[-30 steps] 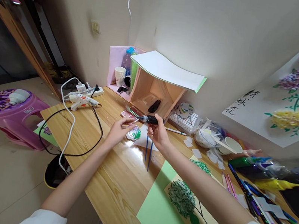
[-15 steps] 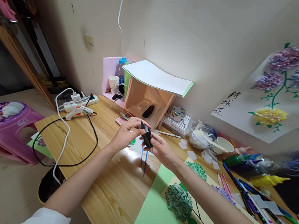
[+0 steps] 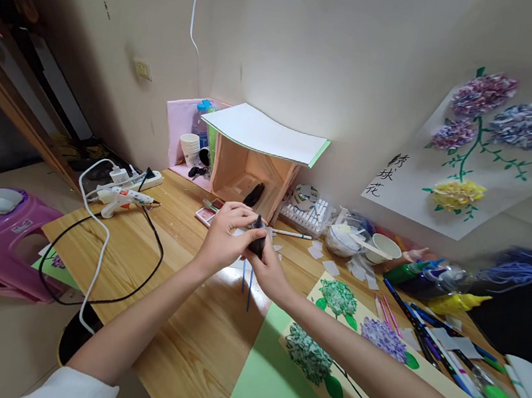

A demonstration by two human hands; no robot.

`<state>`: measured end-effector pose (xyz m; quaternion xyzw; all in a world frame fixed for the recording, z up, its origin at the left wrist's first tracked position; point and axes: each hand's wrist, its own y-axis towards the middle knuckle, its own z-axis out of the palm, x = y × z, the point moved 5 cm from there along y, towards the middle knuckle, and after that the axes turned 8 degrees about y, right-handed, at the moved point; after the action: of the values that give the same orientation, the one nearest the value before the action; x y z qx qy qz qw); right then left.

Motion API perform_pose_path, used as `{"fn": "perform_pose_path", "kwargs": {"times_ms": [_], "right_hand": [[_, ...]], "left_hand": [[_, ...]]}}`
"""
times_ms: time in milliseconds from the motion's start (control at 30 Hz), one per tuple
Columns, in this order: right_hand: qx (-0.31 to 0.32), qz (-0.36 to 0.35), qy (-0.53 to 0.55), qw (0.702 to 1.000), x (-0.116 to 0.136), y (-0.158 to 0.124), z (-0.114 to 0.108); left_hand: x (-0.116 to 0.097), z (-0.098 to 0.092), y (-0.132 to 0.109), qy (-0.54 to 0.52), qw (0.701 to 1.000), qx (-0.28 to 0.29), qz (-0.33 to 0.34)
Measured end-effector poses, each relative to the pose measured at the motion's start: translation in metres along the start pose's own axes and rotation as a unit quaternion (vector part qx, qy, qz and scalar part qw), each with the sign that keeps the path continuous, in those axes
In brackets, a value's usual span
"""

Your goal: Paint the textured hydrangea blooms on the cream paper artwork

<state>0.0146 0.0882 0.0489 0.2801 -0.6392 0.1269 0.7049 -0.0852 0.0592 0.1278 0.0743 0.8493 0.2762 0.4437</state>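
Note:
Above the middle of the desk, a small black squeeze bottle (image 3: pixel 257 245) with a pointed nozzle stands roughly upright between my hands. My left hand (image 3: pixel 224 238) is closed at its top, thumb and fingers about the nozzle end. Wrapped round the lower body is my right hand (image 3: pixel 270 274), which partly hides the bottle. Two thin blue sticks, perhaps brush handles (image 3: pixel 249 294), show just below the hands. To the right, a cream sheet with paper flowers (image 3: pixel 309 354) lies on green paper (image 3: pixel 261 386).
A glue gun (image 3: pixel 122 200) with looping cords sits at the desk's left. Behind are an open box (image 3: pixel 274 177), a marker set (image 3: pixel 304 213) and a paper cup (image 3: pixel 384 248). Paint bottles (image 3: pixel 410 272) and scattered pens (image 3: pixel 443 355) lie on the right.
My hands have drawn closer together round the bottle, which has gone from tilted to more upright. The view has turned slightly to the right.

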Motion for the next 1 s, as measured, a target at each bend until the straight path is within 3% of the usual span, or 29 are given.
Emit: {"fn": "perform_pose_path", "kwargs": {"times_ms": [167, 233, 367, 500, 667, 767, 1000], "right_hand": [[-0.07, -0.022, -0.073, 0.995, 0.004, 0.001, -0.026], [-0.065, -0.015, -0.107, 0.992, 0.007, 0.002, -0.041], [-0.086, 0.009, -0.13, 0.988, 0.002, 0.001, -0.086], [-0.102, 0.041, -0.106, 0.988, -0.016, -0.001, -0.13], [-0.07, 0.065, -0.069, 0.993, -0.031, -0.002, -0.154], [-0.052, 0.071, -0.065, 0.994, -0.035, 0.0, -0.157], [-0.041, 0.074, -0.082, 0.993, -0.05, 0.015, -0.167]], "left_hand": [[-0.002, 0.025, 0.008, 0.06, 0.994, -0.085, -0.045], [0.002, 0.039, 0.017, 0.061, 0.992, -0.076, -0.08], [0.018, 0.08, 0.038, -0.041, 0.989, 0.072, -0.122], [0.028, 0.115, 0.05, -0.14, 0.966, 0.194, -0.099], [0.029, 0.139, 0.051, -0.216, 0.931, 0.286, -0.064], [0.033, 0.148, 0.05, -0.207, 0.933, 0.288, -0.06], [0.048, 0.162, 0.052, -0.11, 0.965, 0.227, -0.069]]}}
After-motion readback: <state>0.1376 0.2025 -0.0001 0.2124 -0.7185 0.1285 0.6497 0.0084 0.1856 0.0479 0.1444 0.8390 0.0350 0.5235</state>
